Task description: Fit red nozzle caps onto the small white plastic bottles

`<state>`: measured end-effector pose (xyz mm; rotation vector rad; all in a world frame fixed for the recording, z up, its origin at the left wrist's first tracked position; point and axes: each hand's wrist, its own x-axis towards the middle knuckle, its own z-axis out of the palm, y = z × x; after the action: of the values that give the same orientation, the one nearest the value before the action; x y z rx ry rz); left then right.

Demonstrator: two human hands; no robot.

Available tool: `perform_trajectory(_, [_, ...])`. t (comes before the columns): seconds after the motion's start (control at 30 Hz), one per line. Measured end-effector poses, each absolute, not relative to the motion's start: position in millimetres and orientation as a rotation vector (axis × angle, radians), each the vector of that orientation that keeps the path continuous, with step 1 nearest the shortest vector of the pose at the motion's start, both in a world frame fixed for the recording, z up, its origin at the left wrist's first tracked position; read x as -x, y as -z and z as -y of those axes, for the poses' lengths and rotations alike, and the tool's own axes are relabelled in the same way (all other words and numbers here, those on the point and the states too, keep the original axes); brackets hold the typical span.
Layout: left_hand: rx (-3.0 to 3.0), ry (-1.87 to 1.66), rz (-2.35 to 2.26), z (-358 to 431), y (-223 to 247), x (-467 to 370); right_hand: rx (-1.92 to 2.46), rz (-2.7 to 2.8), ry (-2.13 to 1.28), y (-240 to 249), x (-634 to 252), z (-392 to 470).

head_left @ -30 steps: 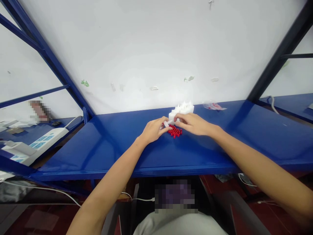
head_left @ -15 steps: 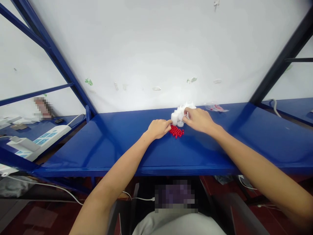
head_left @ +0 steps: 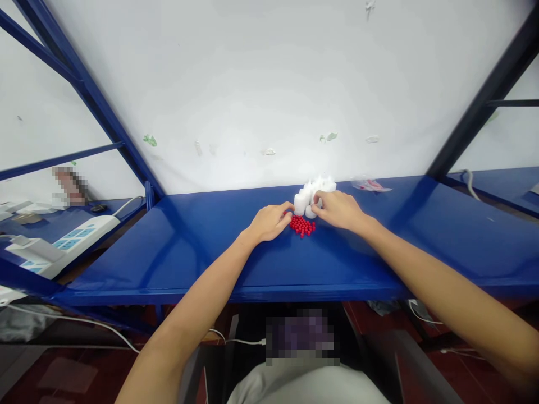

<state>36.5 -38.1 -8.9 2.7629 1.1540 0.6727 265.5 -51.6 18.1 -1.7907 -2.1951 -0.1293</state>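
Note:
My left hand (head_left: 269, 221) rests on the left edge of a heap of small red beads (head_left: 302, 225). Its thumb and forefinger are apart, and red shows between them. Behind the beads stands a cluster of small white plastic bottles (head_left: 300, 203), some with pointed tops. My right hand (head_left: 337, 209) is at the front right of the cluster, thumb and forefinger bent around a small white bottle (head_left: 310, 212). Its fingers partly cover that bottle and the ones behind it.
The blue tabletop (head_left: 202, 241) runs back to a white wall. A clear plastic bag (head_left: 370, 184) with red in it lies at the back right. Blue metal posts (head_left: 101, 106) frame the sides. A white power strip (head_left: 76, 241) sits at the left.
My left hand's thumb and forefinger have parted and drawn slightly left from the bottles. My right hand has shifted a little left and lower against the front bottle.

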Motion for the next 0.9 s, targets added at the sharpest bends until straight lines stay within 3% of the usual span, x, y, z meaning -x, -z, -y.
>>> perform_trajectory(0.23, [-2.507,-0.964,-0.981,28,23,-26,1.267,2.284,-0.053,-19,-249,71])
perform_trajectory(0.6, [-2.698,-1.021,-0.979,45,13,-31,1.106,2.285,-0.076,-12,-242,67])
perform_trajectory(0.8, [-2.810,-1.005,-1.038,50,15,-38,0.997,2.296,-0.430,-18,-242,74])
perform_trajectory(0.9, [-2.837,-0.978,-1.040,51,14,-40,0.861,2.364,-0.369,-16,-242,76])
